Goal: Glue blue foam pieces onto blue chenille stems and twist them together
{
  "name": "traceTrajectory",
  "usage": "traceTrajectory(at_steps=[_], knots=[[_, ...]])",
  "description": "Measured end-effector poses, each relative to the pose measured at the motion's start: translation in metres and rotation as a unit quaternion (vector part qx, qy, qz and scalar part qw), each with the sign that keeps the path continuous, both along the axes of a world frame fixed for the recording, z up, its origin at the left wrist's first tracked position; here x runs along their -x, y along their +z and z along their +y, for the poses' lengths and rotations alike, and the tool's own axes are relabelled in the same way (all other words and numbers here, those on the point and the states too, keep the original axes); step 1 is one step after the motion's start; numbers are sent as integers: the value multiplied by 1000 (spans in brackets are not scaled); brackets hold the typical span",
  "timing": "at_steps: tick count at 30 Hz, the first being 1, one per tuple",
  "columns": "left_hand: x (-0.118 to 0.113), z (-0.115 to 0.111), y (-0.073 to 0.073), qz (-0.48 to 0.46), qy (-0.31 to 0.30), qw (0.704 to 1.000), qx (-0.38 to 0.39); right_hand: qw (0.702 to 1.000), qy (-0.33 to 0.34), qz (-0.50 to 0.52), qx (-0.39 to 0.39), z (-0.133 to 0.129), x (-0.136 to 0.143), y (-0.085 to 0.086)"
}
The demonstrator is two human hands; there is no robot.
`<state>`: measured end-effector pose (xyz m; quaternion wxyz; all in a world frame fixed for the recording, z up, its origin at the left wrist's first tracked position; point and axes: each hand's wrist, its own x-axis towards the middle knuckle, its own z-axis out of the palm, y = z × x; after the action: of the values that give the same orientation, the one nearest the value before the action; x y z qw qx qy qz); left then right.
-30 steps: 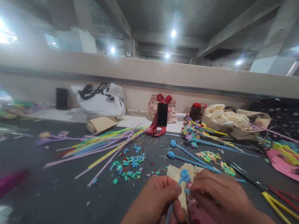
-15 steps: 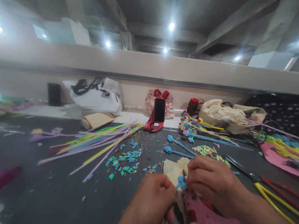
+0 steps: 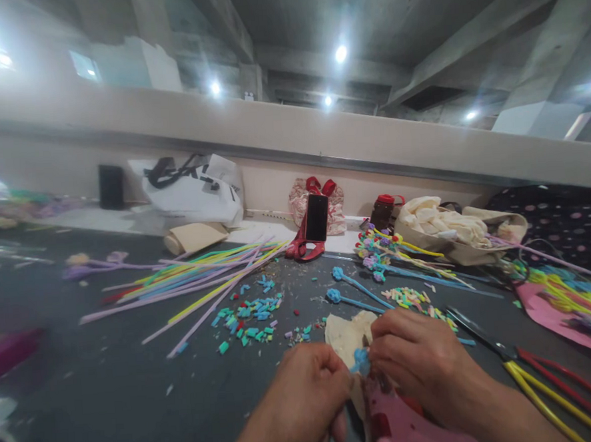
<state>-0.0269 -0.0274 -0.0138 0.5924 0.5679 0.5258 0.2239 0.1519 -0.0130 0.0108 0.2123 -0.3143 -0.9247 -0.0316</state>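
Note:
Between my two hands is a small blue fuzzy pipe-cleaner knot [image 3: 361,361]. My left hand [image 3: 306,394] is closed, with thumb and forefinger pinched at the knot's left end. Bent fingers of my right hand [image 3: 418,353] grip its right side and partly hide it. Just below lies a pink glue gun [image 3: 395,418], partly covered by my right hand, its tip by a cream cloth scrap [image 3: 343,335]. Past the cloth lie two blue pipe-cleaner stems with knotted heads, the nearer stem [image 3: 355,302] and the farther stem [image 3: 362,285].
Scissors with red and yellow handles [image 3: 508,355] lie at right. Cut blue and green bits [image 3: 251,314] are scattered left of centre, near long pipe cleaners [image 3: 199,280]. A phone [image 3: 316,218] leans on a red stand. A pink sheet [image 3: 551,312] bears more pipe cleaners.
My hands stay close together on the blue knot, with only slight finger movement. The whole view has shifted slightly; nothing on the table has visibly moved.

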Motion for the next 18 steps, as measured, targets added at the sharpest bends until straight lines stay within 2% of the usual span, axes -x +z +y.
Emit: traceTrajectory(at_steps=[12, 18], knots=[[1, 2, -6, -60, -15, 998, 17, 1000, -3, -7, -12, 1, 1, -2], [1, 3, -4, -89, -23, 995, 29, 1000, 1, 3, -22, 1, 2, -1]])
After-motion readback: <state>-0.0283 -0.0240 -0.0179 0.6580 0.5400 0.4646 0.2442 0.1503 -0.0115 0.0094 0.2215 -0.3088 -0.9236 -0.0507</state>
